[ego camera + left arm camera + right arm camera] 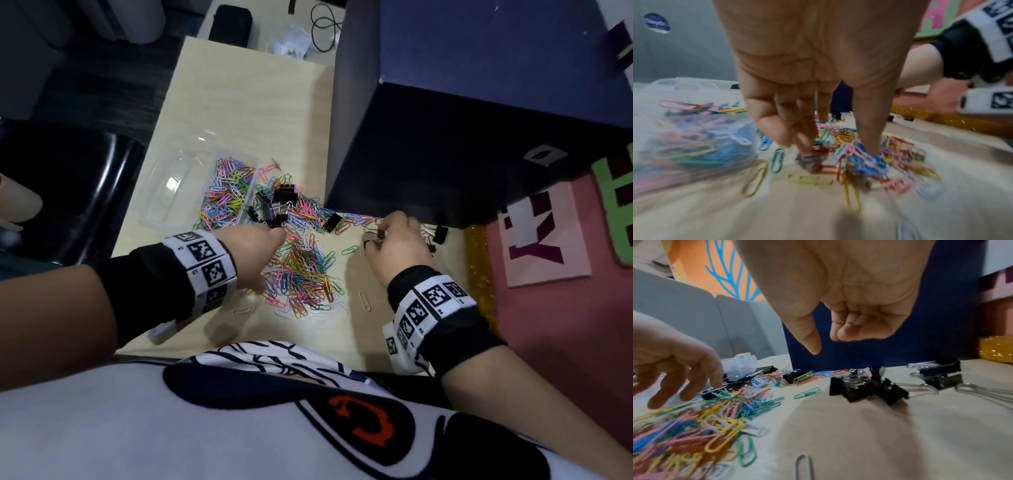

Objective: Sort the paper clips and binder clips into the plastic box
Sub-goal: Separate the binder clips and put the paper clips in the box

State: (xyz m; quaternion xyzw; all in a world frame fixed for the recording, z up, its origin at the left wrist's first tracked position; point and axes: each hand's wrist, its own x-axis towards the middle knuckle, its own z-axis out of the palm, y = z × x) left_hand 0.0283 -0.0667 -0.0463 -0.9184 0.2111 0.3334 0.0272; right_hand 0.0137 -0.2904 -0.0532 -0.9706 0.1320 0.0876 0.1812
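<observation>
A clear plastic box [164, 192] lies at the table's left; its right compartment [227, 195] is full of coloured paper clips, and its left one holds none. A loose pile of paper clips [305, 274] covers the table's middle. My left hand [274, 260] reaches over it with spread fingers [803, 144] and its thumb touches blue clips [865, 155]; it holds nothing. Black binder clips cluster beside the box [274, 207] and at the right [869, 387]. My right hand [826, 344] hovers over the right cluster, fingers curled, with nothing in them.
A big dark blue box [462, 137] stands at the back right, right behind the clips. A pink mat [548, 308] with a glittery yellow strip [479, 274] borders the table's right edge. A black chair [68, 192] is at the left. Single clips [364, 301] lie toward the front.
</observation>
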